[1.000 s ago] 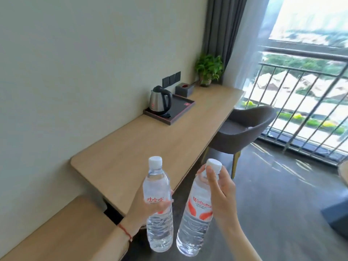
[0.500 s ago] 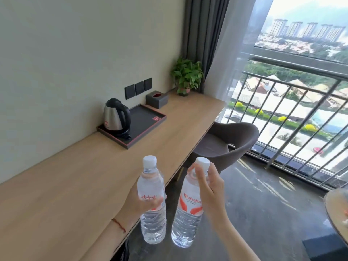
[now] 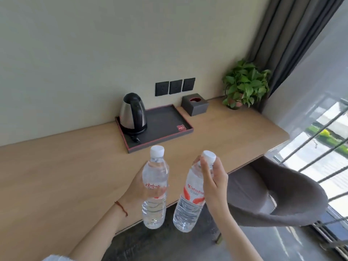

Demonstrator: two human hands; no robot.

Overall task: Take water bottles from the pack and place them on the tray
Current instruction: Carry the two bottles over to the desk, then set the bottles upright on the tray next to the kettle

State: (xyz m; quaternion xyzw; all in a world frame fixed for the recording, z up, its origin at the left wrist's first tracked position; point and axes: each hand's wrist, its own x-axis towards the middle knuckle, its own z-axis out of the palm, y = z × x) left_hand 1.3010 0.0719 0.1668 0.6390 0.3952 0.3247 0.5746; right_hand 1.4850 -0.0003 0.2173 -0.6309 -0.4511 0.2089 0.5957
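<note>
Both hands are full — the left hand (image 3: 140, 191) is wrapped round the middle of one bottle (image 3: 154, 193), at its label, and the right hand (image 3: 213, 183) pinches the neck of a second bottle (image 3: 190, 200) just under its white cap, fingers curled over the shoulder. That makes two bottles, both clear, both capped, both held in the air on the near side of the tray (image 3: 165, 123); the left one stands upright, the right one leans with its cap tipped away from the left. They are close together but not touching, and their bases hang past the near edge of the surface (image 3: 56, 176).

One tray, dark with a red rim, lies on the surface against the wall. One kettle (image 3: 133, 113) stands on its left part; a small red tag (image 3: 180, 127) lies near its right front corner, and the rest of its floor is bare. Just right of the tray sits one dark tissue box (image 3: 195, 104), and further right one potted plant (image 3: 244, 85). Three dark wall sockets (image 3: 175, 86) are set in a row above the tray. Right of the tray, past the end of the surface, one grey chair (image 3: 278, 196) is tucked partly under it. A red string (image 3: 121, 209) circles the left wrist.
</note>
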